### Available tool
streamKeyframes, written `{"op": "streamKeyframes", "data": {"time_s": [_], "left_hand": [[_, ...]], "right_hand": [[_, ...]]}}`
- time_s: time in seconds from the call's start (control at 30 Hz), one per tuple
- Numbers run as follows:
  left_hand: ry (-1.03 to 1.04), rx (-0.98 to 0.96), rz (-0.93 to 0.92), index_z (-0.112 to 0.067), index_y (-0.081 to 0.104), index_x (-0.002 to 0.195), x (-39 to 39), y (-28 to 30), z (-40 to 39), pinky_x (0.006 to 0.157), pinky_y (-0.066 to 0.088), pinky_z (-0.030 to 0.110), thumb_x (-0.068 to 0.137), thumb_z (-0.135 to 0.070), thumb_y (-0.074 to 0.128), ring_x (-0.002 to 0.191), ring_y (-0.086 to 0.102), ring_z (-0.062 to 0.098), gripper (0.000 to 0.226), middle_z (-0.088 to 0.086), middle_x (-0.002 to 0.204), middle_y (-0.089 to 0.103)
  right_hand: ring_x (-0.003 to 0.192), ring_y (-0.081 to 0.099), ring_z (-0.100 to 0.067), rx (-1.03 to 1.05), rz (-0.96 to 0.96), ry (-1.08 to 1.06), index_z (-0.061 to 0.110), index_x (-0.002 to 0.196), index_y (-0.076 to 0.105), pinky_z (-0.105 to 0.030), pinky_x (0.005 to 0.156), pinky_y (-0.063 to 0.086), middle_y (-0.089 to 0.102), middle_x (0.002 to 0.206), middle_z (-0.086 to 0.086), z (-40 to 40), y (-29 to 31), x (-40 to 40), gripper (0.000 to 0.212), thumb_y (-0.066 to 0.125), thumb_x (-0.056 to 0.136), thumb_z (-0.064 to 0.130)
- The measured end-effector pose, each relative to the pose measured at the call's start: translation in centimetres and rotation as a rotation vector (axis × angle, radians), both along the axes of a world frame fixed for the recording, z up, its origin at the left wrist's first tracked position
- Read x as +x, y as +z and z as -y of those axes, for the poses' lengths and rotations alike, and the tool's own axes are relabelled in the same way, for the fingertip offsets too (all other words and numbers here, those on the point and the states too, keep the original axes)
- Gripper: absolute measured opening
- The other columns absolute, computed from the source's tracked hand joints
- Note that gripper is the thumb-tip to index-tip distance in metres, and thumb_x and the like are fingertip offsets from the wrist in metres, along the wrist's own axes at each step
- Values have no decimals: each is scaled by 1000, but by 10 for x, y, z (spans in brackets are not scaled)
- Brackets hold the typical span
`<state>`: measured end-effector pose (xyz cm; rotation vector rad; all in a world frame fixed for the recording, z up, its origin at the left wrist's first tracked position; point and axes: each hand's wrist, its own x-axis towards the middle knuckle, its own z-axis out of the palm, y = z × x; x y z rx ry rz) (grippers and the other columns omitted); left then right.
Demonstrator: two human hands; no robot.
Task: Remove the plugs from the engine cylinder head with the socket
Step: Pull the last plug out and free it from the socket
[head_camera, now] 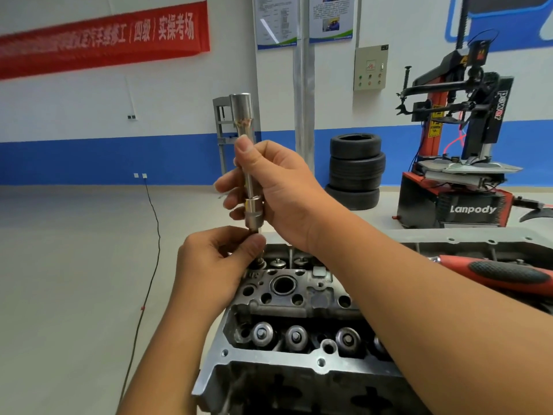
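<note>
Two hands work just above the near-left corner of the engine cylinder head (287, 298). The right hand (278, 187) is curled round a long steel socket (247, 151), holding it upright, thumb pressed against the shaft and fingers wrapped behind; the wide end of the socket stands above the thumb, and the narrower collar end points down, below the fingers. Directly beneath that lower end, the left hand (215, 256) pinches a small dark plug (256, 235) between thumb and fingertips (most of the plug is hidden by the fingers, so whether it still sits in the socket's mouth cannot be told). The left thumb tip lies just under the socket's collar, touching or nearly so.

Below both hands the cylinder head shows a round bore (283, 285) just right of the left wrist, with a row of valve-spring caps (299, 338) nearer the person, under the right forearm. Right of the right forearm, a tool with a red and black handle (502, 274) lies across the far side of the casting.

Beyond the hands stands a stack of tyres (356, 169), and further right a tyre-changing machine (460, 163). Left of the hands a black cable (149, 265) runs over the floor, and a red banner (101, 40) hangs on the wall above.
</note>
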<state>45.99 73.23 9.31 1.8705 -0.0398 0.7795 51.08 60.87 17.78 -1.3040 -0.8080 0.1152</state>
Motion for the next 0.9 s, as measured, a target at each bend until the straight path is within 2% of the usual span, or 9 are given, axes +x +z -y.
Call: {"op": "streamKeyframes", "data": {"time_s": [0.07, 0.23, 0.3, 0.43, 0.53, 0.6, 0.7, 0.8, 0.9], "left_hand": [[4, 22, 29, -33, 77, 86, 0, 0, 0, 62, 48, 10, 91, -33, 77, 75, 72, 0, 5, -17, 79, 77], [-88, -10, -10, -24, 78, 93, -1, 1, 0, 72, 51, 16, 106, -23, 58, 82, 74, 5, 23, -7, 82, 80], [-50, 17, 12, -24, 78, 85, 0, 1, -1, 66, 50, 9, 103, -18, 64, 75, 72, 5, 23, -5, 78, 79], [25, 21, 39, -25, 76, 83, 1, 2, -1, 68, 56, 26, 90, -22, 80, 67, 71, 9, 9, -7, 74, 77], [-75, -5, 19, -26, 76, 92, 0, 3, 3, 71, 53, 19, 98, -22, 71, 79, 72, 8, 9, -9, 84, 79], [-156, -48, -11, -25, 76, 99, -1, 4, 4, 78, 52, 25, 104, -18, 63, 88, 74, 12, 16, -7, 90, 80], [-98, -55, 23, -27, 75, 95, -2, 6, 6, 77, 53, 26, 97, -12, 71, 83, 74, 9, 16, -7, 84, 80], [-28, -89, 71, -29, 75, 88, -2, 6, 9, 76, 59, 30, 83, -12, 85, 76, 74, 9, 20, -9, 80, 79], [20, -45, 93, -32, 75, 86, -2, 5, 10, 71, 55, 23, 83, -22, 86, 72, 71, 6, 15, -13, 79, 77]], "right_hand": [[68, 68, -24, -10, -2, -10, 10, 98, 57, -43, 68, 58, 75, 83, -10, 0, 1, -1, 33, 53, 107, 42], [69, 67, -27, -50, -17, 23, 11, 93, 60, -43, 69, 54, 73, 80, -11, -4, 2, -2, 47, 38, 110, 50], [69, 66, -29, -41, -35, 31, 11, 96, 60, -46, 72, 55, 73, 81, -12, -3, 2, -2, 47, 41, 109, 51], [65, 66, -28, 39, -41, 29, 8, 100, 53, -50, 75, 56, 73, 81, -14, -1, 1, -3, 34, 57, 105, 42], [68, 68, -28, 59, -33, 5, 7, 98, 56, -49, 76, 57, 75, 83, -15, 0, 3, -2, 33, 56, 105, 40], [71, 69, -28, 26, -29, 3, 8, 96, 60, -47, 75, 55, 75, 84, -13, -1, 4, -1, 40, 51, 107, 45], [71, 68, -28, -2, -46, 32, 9, 97, 63, -45, 73, 54, 75, 86, -12, 0, 4, -2, 46, 45, 108, 50], [66, 65, -29, 49, -39, 28, 9, 101, 59, -47, 72, 55, 75, 88, -15, 1, 4, -2, 35, 53, 106, 42], [68, 66, -27, 77, -28, -4, 8, 102, 55, -46, 71, 58, 74, 87, -16, 4, 4, -1, 26, 60, 104, 34]]}}
